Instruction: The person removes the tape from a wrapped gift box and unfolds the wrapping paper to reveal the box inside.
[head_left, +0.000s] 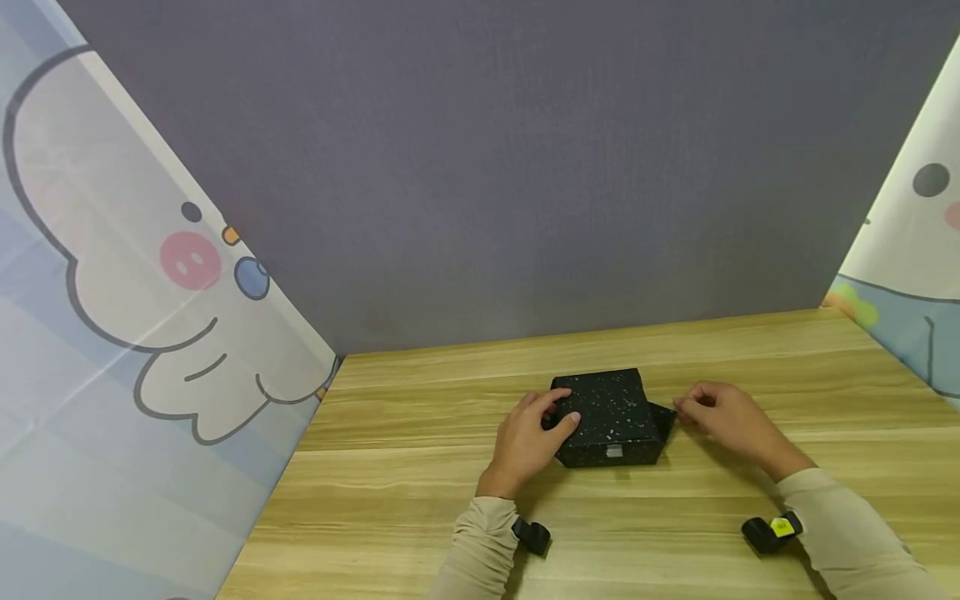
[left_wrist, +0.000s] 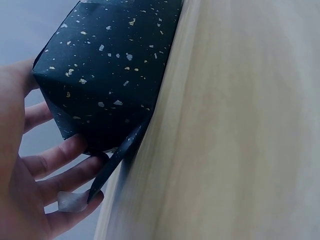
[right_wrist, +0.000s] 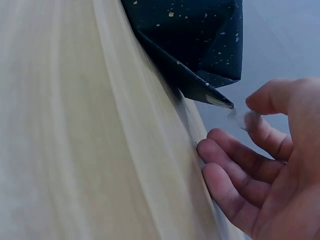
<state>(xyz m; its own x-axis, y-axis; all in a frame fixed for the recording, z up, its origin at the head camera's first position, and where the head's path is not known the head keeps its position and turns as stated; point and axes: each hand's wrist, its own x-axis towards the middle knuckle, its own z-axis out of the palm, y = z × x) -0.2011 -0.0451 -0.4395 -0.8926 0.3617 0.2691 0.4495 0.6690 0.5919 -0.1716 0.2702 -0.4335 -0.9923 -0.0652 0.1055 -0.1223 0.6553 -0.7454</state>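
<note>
A box wrapped in black speckled paper (head_left: 603,408) lies on the wooden table. My left hand (head_left: 522,442) grips its left end, thumb on the top edge. In the left wrist view, a folded paper flap (left_wrist: 115,162) sticks out by the fingers, with a bit of clear tape (left_wrist: 72,201) at its tip. To the right of the box, my right hand (head_left: 731,421) pinches a small piece of clear tape (right_wrist: 239,119) between thumb and index finger. That tape meets the tip of the right-end paper flap (right_wrist: 192,87). The box's underside is hidden.
A shiny strip of tape (head_left: 614,451) sits on the box's front side. Behind the wooden table (head_left: 375,500) stands a grey panel (head_left: 517,167). Cartoon-printed sheets flank it, one on the left (head_left: 112,208) and one on the right (head_left: 915,250).
</note>
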